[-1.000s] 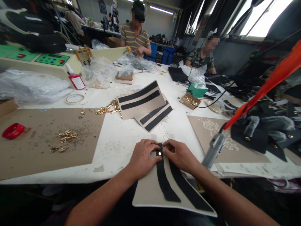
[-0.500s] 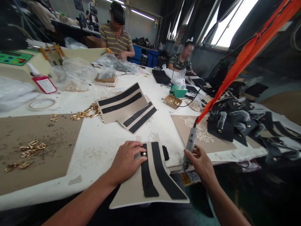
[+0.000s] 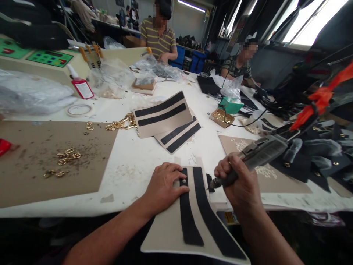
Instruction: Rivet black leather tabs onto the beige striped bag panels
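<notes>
My left hand [image 3: 167,185] lies flat on a beige panel [image 3: 165,232] with two black strips, near the table's front edge. Its thumb and forefinger are spread on either side of a small silvery stud [image 3: 184,180] on the left strip. The panel's lower part hangs over the edge. My right hand [image 3: 242,184] is wrapped round a grey electric screwdriver [image 3: 259,151], tilted with its tip down and left. That tip is close to a small black piece [image 3: 210,183] at the panel's right side; whether they touch I cannot tell.
Two similar panels [image 3: 162,119] overlap farther back. Gold buckles [image 3: 67,156] lie on a brown board [image 3: 91,176] at left, near a red bottle [image 3: 82,87] and a tape roll [image 3: 79,110]. An open box of gold parts [image 3: 222,117] stands right of centre. Two people [image 3: 160,35] sit opposite.
My right hand has raised the screwdriver from hanging upright to a slant, bringing its tip beside the panel. My left hand keeps its place on the panel. The view has turned left.
</notes>
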Available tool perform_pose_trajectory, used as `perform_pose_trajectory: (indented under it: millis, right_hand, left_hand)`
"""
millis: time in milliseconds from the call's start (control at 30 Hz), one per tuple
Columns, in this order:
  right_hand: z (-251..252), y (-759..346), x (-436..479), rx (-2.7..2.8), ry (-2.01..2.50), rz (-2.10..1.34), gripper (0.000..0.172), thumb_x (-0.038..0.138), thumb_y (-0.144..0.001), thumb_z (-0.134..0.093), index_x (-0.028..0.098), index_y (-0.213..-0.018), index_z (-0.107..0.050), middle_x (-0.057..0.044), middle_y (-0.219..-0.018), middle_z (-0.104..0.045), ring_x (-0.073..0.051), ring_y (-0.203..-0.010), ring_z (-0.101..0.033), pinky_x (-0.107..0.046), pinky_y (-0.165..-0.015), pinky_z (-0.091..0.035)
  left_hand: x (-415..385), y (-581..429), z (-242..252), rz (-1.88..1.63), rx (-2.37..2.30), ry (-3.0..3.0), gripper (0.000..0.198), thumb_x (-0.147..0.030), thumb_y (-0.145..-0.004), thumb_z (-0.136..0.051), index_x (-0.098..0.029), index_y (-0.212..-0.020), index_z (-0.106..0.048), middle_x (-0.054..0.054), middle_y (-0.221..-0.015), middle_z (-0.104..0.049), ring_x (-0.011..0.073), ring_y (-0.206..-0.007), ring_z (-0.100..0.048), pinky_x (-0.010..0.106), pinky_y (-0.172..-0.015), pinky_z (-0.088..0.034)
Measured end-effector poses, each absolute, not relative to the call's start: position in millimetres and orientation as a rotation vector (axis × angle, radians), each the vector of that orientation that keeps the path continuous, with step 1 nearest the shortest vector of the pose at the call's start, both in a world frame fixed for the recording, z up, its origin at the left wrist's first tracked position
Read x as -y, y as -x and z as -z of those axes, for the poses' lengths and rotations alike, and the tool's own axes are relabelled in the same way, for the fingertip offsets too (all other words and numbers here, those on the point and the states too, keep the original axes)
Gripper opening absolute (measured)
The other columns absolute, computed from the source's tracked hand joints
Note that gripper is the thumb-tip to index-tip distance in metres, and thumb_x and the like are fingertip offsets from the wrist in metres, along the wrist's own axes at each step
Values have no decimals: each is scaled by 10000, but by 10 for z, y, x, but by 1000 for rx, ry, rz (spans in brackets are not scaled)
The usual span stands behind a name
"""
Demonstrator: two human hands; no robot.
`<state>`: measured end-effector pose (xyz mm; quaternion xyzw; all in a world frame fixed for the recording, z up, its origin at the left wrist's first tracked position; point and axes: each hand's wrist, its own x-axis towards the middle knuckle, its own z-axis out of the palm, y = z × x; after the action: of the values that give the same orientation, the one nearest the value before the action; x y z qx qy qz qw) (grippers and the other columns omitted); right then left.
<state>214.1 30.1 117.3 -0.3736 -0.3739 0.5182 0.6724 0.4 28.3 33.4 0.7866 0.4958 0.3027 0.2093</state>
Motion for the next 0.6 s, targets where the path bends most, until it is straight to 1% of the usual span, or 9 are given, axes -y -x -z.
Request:
perform_pose_trajectory:
  millis: [100, 267, 433, 600]
  right_hand:
    - [-1101, -1808, -422, 1001, 744, -1209, 294, 341, -868, -795, 172, -782, -570, 47, -590, -500, -95, -490, -506, -256, -521, -475]
    - [-770, -1639, -537, 1192, 748, -1236, 255, 317, -920, -748, 180, -797, -572, 22, -604, -562, -121, -498, -545, -272, -501, -467]
    - [-680, -1663, -586, 1281, 798, -1211, 254, 349, -929, -729, 197, -808, -566, 26, -597, -556, -133, -514, -555, -281, -508, -482]
    - [-676, -1643, -585, 1323, 788, -1170, 243, 339, -936, -707, 202, -801, -558, 31, -603, -551, -128, -517, -546, -293, -540, -476]
  left_hand:
    - [-296, 5, -299, -870, -1382, -2160, 334, -457, -736, -902, -313, -1013, -782, -16, -1256, -706, 273, -1201, -586, 470, -1017, -416]
    - [-321, 18, -258, -874, -1373, -2140, 334, -462, -735, -903, -325, -1014, -781, -32, -1258, -700, 265, -1206, -578, 462, -1023, -407]
    - [-344, 23, -256, -856, -1365, -2144, 328, -479, -756, -885, -328, -1028, -780, -27, -1262, -693, 265, -1204, -568, 461, -1022, -397]
    - [-338, 27, -266, -849, -1359, -2132, 338, -443, -757, -891, -354, -1063, -779, -25, -1254, -696, 270, -1195, -570, 462, -1012, -394]
